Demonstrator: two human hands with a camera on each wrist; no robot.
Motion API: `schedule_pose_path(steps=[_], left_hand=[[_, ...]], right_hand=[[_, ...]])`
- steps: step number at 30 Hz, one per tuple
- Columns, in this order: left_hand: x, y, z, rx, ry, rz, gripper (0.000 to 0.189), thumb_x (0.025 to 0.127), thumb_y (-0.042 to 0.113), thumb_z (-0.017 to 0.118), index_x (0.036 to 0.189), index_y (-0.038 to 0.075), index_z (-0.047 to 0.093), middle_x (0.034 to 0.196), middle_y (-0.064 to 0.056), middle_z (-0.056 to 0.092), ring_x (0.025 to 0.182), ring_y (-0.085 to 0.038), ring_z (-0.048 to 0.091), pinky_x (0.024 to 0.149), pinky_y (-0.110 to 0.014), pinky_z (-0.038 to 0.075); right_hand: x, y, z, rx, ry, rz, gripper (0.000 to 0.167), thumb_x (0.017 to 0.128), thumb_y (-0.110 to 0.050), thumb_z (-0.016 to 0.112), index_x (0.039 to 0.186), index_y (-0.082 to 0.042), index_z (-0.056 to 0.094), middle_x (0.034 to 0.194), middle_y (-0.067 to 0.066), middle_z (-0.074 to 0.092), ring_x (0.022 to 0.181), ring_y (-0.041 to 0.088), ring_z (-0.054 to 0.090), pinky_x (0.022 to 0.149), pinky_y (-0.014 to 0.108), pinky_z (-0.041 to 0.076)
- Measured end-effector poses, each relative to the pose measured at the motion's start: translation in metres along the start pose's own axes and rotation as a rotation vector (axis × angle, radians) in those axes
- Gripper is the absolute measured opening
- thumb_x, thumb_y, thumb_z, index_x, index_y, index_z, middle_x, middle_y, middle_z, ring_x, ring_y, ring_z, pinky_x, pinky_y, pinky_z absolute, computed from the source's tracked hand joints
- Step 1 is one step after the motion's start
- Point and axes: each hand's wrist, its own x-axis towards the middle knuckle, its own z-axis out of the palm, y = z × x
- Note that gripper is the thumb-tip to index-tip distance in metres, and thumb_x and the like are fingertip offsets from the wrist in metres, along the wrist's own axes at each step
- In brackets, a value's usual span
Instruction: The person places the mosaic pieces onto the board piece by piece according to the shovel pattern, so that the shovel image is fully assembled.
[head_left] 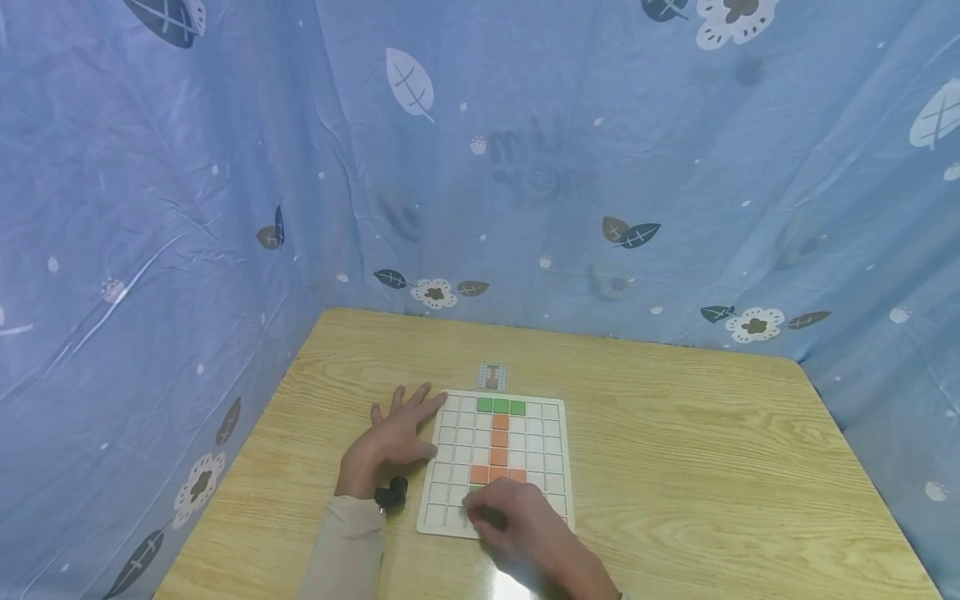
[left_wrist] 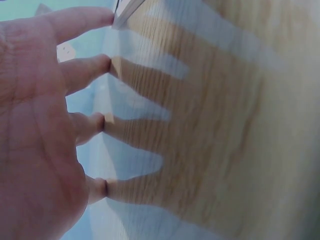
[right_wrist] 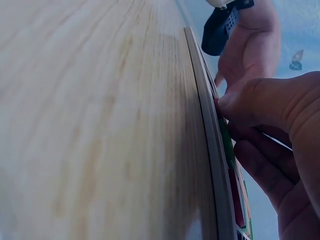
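Note:
A white gridded board (head_left: pixel 457 518) lies on the table. On it, a row of green tiles (head_left: pixel 501 407) sits near the far edge, with a column of orange tiles (head_left: pixel 499 440) below. More orange and green tiles are partly covered by my right hand (head_left: pixel 528 525). Thumb and fingers of that hand pinch a small red tile (right_wrist: pixel 216 105) at the board's near part; green and red pieces show beside it in the right wrist view. My left hand (head_left: pixel 397 435) is spread beside the board, its index fingertip and thumb touching the left edge and its other fingertips on the table.
A small pattern card (head_left: pixel 492 377) lies just beyond the board's far edge. The wooden table (head_left: pixel 712 450) extends to the right. Blue patterned curtains (head_left: pixel 525 208) enclose its back and sides. A black wrist camera (head_left: pixel 392 495) is worn on the left wrist.

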Motion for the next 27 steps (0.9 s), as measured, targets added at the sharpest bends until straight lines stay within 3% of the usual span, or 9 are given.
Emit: schedule_pose_path(steps=[6,22,27], left_hand=[[-0.0001,-0.0020,0.0007,-0.009,0.000,-0.009,0.097,0.079,0.010,0.080,0.169,0.018,0.045,0.183,-0.019,0.021,0.167,-0.057,-0.002,0.122,-0.089,-0.008],[0.0010,-0.0044,0.0024,-0.008,-0.001,0.008,0.094,0.082,0.011,0.081,0.169,0.017,0.045,0.182,-0.021,0.022,0.167,-0.059,-0.001,0.121,-0.090,-0.008],[-0.0009,-0.0054,0.0003,0.008,-0.005,0.002,0.091,0.084,0.013,0.077,0.169,0.018,0.045,0.182,-0.019,0.023,0.167,-0.058,0.002,0.123,-0.088,-0.004]], right_hand=[[-0.0011,-0.0009,0.0022,0.011,-0.031,0.051,0.027,0.095,-0.003,0.075,0.112,-0.023,0.083,0.101,-0.015,0.074,0.092,-0.003,0.063,0.080,0.018,0.058],[-0.0033,-0.0032,0.0048,-0.057,-0.007,0.011,0.028,0.093,-0.002,0.074,0.110,-0.023,0.083,0.097,-0.016,0.073,0.091,-0.004,0.061,0.082,0.017,0.058],[-0.0054,-0.0009,-0.0006,0.026,-0.005,0.056,0.025,0.096,-0.007,0.075,0.108,-0.028,0.082,0.100,-0.017,0.072,0.092,-0.002,0.063,0.082,0.019,0.058]])
